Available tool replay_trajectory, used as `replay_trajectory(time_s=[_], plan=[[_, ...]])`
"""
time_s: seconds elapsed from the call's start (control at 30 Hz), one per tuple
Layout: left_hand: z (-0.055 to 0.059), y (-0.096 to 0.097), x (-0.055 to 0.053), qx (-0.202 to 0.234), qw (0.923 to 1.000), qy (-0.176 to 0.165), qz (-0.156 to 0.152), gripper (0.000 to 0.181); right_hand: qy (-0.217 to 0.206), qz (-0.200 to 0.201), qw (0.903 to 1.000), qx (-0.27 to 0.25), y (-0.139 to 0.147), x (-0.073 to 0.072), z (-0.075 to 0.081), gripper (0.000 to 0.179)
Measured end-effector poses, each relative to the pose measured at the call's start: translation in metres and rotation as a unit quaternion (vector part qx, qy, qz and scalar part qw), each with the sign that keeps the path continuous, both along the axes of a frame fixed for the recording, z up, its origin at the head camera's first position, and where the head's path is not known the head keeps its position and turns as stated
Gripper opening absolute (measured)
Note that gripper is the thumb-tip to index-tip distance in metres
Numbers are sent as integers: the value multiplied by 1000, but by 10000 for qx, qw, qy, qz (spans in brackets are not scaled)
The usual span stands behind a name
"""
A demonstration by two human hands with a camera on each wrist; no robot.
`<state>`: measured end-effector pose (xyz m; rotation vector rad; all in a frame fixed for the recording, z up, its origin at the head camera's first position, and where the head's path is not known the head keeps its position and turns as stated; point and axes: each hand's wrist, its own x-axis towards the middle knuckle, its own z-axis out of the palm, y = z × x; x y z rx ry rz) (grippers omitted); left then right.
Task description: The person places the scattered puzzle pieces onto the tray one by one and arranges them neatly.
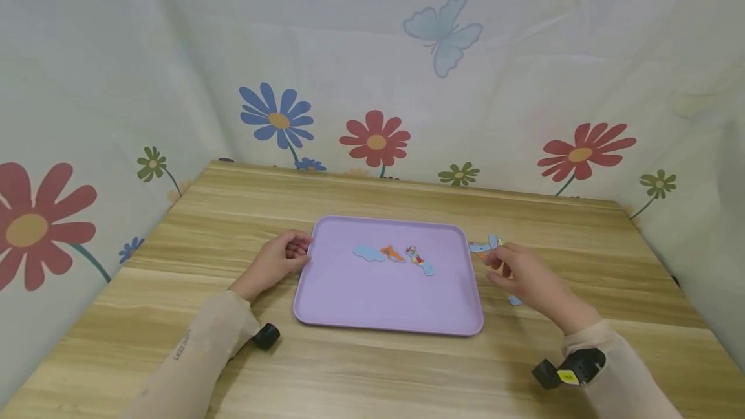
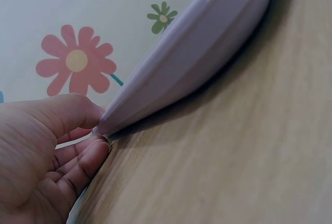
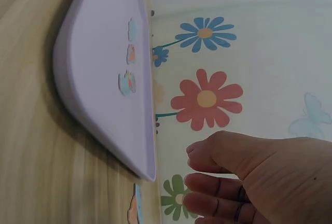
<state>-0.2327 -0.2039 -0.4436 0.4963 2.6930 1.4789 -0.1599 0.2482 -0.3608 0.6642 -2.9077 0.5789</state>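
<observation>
A lilac tray (image 1: 387, 306) lies on the table. My left hand (image 1: 279, 262) holds its left rim, thumb at the top edge and curled fingers by the side, as the left wrist view shows. Three flat cut-out pieces form a row on the tray: a light blue one (image 1: 369, 253), an orange one (image 1: 392, 253) and a multicoloured one (image 1: 420, 260). Right of the tray, my right hand (image 1: 526, 277) hovers over the table, fingers loosely bent and nothing between thumb and fingertips (image 3: 196, 182). Beside its fingertips lies a blue and orange piece (image 1: 480, 248), partly hidden by the hand.
A small light blue piece (image 1: 515, 300) shows below my right hand on the wooden table (image 1: 372, 374). Behind the table's back edge hangs a white cloth (image 1: 349, 31) printed with flowers and a butterfly. Dark wrist cameras (image 1: 266, 337) sit on both sleeves.
</observation>
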Motion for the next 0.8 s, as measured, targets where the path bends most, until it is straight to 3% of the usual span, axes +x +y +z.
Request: replay_trajectory(time_s=[0.67, 0.8], plan=[[1, 1, 2, -24, 10000, 23, -2, 33, 328, 54, 9989, 323, 27, 13, -20, 12], [2, 2, 2, -22, 10000, 30, -4, 33, 212, -66, 9987, 457, 33, 16, -24, 15]])
